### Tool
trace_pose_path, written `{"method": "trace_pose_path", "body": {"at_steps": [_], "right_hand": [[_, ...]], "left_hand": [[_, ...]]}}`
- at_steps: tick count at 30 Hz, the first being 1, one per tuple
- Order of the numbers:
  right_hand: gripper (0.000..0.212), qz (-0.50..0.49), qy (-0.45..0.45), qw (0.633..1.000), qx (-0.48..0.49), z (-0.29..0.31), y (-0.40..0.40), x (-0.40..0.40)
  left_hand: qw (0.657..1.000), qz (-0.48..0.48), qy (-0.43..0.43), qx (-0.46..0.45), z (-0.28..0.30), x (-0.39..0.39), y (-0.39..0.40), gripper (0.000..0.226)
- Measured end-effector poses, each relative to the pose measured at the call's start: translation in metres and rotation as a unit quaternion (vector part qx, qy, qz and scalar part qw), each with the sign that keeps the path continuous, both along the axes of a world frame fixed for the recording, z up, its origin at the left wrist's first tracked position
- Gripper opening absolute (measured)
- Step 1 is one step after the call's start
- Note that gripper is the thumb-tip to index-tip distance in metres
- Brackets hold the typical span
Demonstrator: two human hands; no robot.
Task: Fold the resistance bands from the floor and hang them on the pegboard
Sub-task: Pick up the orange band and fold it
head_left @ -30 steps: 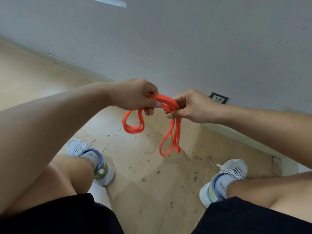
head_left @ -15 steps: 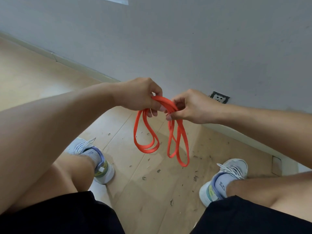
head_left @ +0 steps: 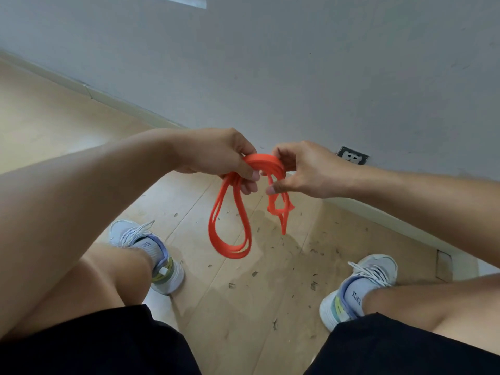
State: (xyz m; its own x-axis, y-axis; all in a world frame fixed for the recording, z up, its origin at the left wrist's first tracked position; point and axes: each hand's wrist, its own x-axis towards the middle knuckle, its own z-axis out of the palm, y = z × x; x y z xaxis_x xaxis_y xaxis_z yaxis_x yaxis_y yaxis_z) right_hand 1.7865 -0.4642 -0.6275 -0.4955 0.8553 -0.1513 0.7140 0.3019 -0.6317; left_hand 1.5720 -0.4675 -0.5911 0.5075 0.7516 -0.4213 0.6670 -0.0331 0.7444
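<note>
An orange resistance band [head_left: 230, 231] hangs doubled over between my two hands, above the wooden floor. My left hand [head_left: 219, 155] pinches the gathered strands at the top left, and a long multi-strand loop dangles below it. My right hand [head_left: 300, 169] grips the band's arched top from the right, with a shorter twisted loop [head_left: 281, 207] hanging under its fingers. The two hands are almost touching. No pegboard is in view.
I crouch close to a grey wall [head_left: 297, 63] with a skirting board and a wall socket [head_left: 353, 155]. My two light sneakers [head_left: 151, 255] [head_left: 359, 288] stand on the wooden floor [head_left: 243, 307], which is strewn with small dark debris.
The left loop has grown longer and hangs lower, while the right loop has shortened and twisted. Both hands stay at the top of the band, now closer together.
</note>
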Motion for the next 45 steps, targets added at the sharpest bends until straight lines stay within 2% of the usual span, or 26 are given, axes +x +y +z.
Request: {"method": "trace_pose_path", "body": {"at_steps": [3,6,7,9,11,15,21,24,26,28,34,40,45], "right_hand": [[0.036,-0.009,0.035,0.999,-0.033,-0.001,-0.001,0.001],[0.032,-0.029,0.027,0.999,-0.005,0.002,-0.002,0.002],[0.031,-0.037,0.017,0.999,0.008,0.003,-0.002,0.003],[0.028,-0.046,0.009,0.999,0.009,0.004,-0.003,0.003],[0.024,-0.043,0.018,0.999,-0.013,0.002,-0.003,0.005],[0.017,-0.028,0.017,0.999,-0.038,-0.006,-0.002,0.006],[0.044,-0.046,0.086,0.993,-0.064,-0.012,-0.001,0.008],[0.026,-0.03,0.106,0.992,-0.064,-0.014,0.001,0.008],[0.015,-0.026,0.117,0.991,-0.063,-0.014,0.004,0.009],[0.014,-0.023,0.123,0.99,-0.071,-0.011,0.006,0.011],[0.017,0.049,0.036,0.997,-0.055,0.003,0.0,0.006],[0.023,0.035,0.04,0.996,-0.078,0.0,0.002,0.011],[0.022,0.025,-0.004,0.995,-0.096,-0.012,0.008,0.022]], "left_hand": [[1.0,0.006,-0.02,0.009,0.001,0.002,-0.002,0.011],[0.999,-0.002,0.008,0.039,0.004,0.001,-0.003,0.008],[0.998,-0.003,0.022,0.053,0.004,0.0,-0.003,0.013],[0.997,0.004,0.041,0.07,0.003,0.001,-0.002,0.037],[0.997,0.024,0.024,0.067,0.002,0.004,-0.001,0.057],[0.994,0.078,-0.023,0.071,0.0,0.01,0.002,0.05],[0.992,0.084,-0.066,0.065,0.003,0.01,0.001,0.04],[0.99,0.084,-0.102,0.053,0.004,0.006,0.003,0.036],[0.991,0.082,-0.094,0.05,0.005,0.002,0.005,0.037],[0.994,0.076,-0.066,0.042,0.006,-0.003,0.005,0.037],[0.999,0.028,0.01,0.026,0.003,0.003,0.001,0.058],[0.999,0.045,-0.015,0.016,-0.004,0.014,0.002,0.038],[0.992,0.11,-0.025,0.056,-0.003,0.011,0.008,0.037]]}}
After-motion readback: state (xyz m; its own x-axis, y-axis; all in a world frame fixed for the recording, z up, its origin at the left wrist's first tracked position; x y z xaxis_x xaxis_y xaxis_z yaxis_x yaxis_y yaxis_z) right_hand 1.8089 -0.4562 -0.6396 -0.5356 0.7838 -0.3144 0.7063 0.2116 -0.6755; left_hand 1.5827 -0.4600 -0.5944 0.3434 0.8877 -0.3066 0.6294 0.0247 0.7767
